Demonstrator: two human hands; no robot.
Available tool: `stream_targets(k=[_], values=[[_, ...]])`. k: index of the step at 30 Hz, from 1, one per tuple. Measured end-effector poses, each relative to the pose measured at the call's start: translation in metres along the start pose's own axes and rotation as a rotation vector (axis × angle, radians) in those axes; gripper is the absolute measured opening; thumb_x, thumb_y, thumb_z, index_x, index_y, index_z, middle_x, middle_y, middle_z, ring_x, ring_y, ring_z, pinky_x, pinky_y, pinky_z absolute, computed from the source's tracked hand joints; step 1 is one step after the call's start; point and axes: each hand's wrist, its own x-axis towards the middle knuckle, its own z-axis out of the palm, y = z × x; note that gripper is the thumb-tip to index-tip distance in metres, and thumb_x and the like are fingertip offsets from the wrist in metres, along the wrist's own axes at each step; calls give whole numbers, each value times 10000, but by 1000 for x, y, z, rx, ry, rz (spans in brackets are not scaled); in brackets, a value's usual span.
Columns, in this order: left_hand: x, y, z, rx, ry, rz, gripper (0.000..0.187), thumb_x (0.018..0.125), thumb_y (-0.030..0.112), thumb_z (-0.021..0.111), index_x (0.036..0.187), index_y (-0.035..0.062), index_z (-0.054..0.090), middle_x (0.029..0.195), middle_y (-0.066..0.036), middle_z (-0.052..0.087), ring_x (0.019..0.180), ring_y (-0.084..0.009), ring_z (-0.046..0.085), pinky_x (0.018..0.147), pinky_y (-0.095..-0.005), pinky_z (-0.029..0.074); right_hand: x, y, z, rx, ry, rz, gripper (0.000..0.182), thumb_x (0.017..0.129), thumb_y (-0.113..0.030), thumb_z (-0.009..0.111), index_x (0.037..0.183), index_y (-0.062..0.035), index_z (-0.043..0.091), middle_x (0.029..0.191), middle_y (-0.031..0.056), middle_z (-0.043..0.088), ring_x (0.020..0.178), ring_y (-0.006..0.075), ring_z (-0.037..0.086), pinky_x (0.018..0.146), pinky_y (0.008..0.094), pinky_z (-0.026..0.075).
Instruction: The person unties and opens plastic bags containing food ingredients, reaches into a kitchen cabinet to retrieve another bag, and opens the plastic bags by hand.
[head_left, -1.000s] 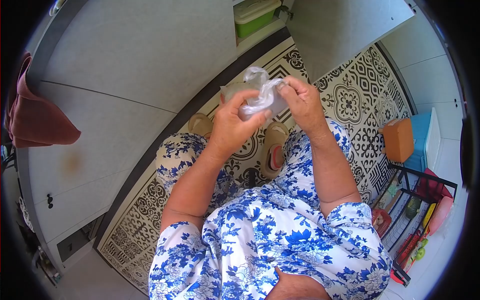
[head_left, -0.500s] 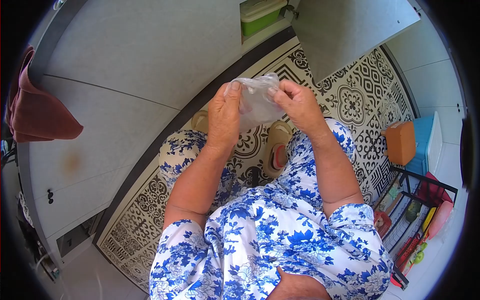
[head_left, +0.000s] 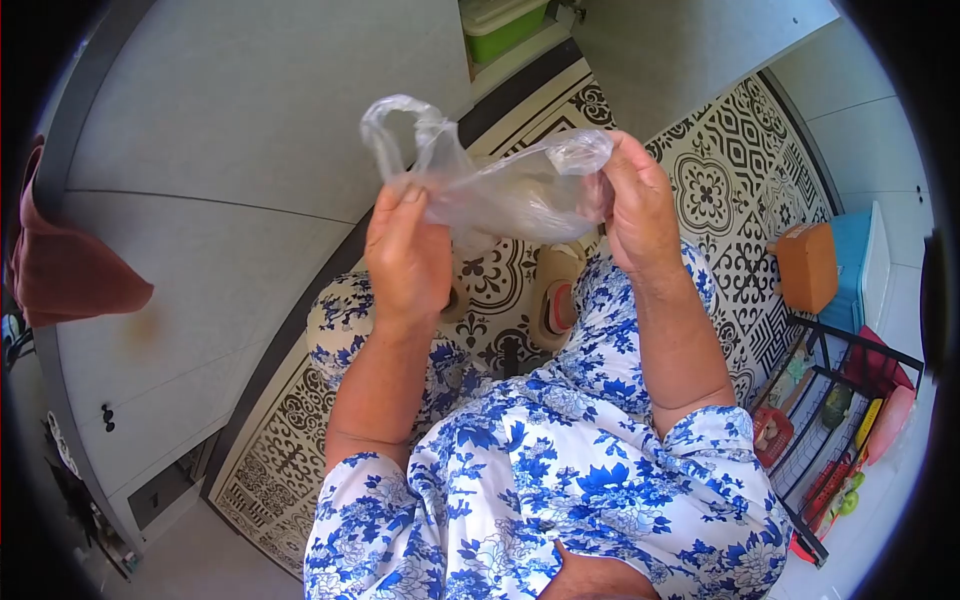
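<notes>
A thin, see-through plastic bag (head_left: 500, 200) is stretched between my two hands, above my knees. My left hand (head_left: 408, 250) pinches its left side, and a looped handle of the bag stands up above those fingers. On the other side, my right hand (head_left: 640, 205) is closed on the bag's bunched upper right part, partly covered by the film. The bag's mouth spreads between the hands, and its lower part looks cloudy and crumpled. Whether anything lies inside cannot be made out.
Grey cabinet fronts (head_left: 220, 130) run along the left. An open cabinet door (head_left: 690, 60) stands ahead, beside a green box (head_left: 505, 35). A brown cloth (head_left: 75, 265) hangs at left. At right are an orange box (head_left: 806, 268), a blue bin (head_left: 855, 265) and a black wire rack (head_left: 800, 440).
My hands have moved apart, the left one further left and lower. The bag, bunched between them before, is now spread wide with a handle loop showing.
</notes>
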Motion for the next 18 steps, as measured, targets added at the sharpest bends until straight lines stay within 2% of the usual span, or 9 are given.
stream_targets(k=[2,4,5,9,11,12,13,14,18], values=[[-1,7,1,-54,16,1,199,875,98,437,1025,15,539,970,-98,583,928,-237,542,976,-466,359,-4,-6,1,32,0,-19,211,954,-187,438,887,-29,560,672,-7,540,565,41,467,504,181,368],[-1,11,-1,-106,-208,81,273,868,113,369,1061,6,530,1031,-131,576,1016,-246,532,970,-474,353,-11,-12,1,9,-19,-76,204,953,-181,440,929,-15,557,690,-9,552,565,36,474,493,173,365],[-6,21,6,-41,-146,77,230,832,188,446,986,41,535,961,-90,544,960,-282,493,1017,-586,265,-17,-21,6,11,-46,-95,207,951,-170,437,941,-4,560,683,-3,562,574,38,493,498,171,365],[-16,37,11,-47,-319,138,130,838,221,518,786,105,491,849,-38,445,890,-217,476,1026,-571,271,-36,-34,16,-4,-3,-100,279,942,-243,448,1016,19,508,622,36,521,456,98,465,418,232,409],[-22,25,5,-56,-390,160,110,834,189,540,783,106,488,833,-33,443,879,-211,483,1017,-572,286,-44,-27,0,107,-56,-196,270,908,-219,504,983,37,546,804,66,606,637,94,555,560,192,428],[-24,34,8,-75,-462,185,104,830,157,561,781,107,485,817,-29,442,868,-206,489,1007,-572,301,-43,-27,5,110,-48,-175,270,908,-219,504,983,37,546,804,66,606,637,94,555,560,192,428],[-31,42,18,-108,-430,181,111,823,81,558,752,107,476,777,-19,429,836,-192,500,1002,-575,316,-54,-31,15,77,-7,-167,269,906,-220,508,985,35,542,797,66,604,630,97,554,557,197,431],[-37,42,17,-119,-414,253,173,852,195,606,751,105,498,772,-41,461,808,-223,538,1003,-581,332,-55,-23,30,42,31,-163,269,903,-221,512,988,34,539,789,65,603,622,100,553,555,202,434],[-59,38,35,-248,-316,373,167,867,125,565,740,64,476,765,-56,457,826,-233,543,983,-588,354,-69,-24,26,-108,168,-186,272,894,-224,530,996,27,527,759,65,596,590,112,550,544,221,445]])
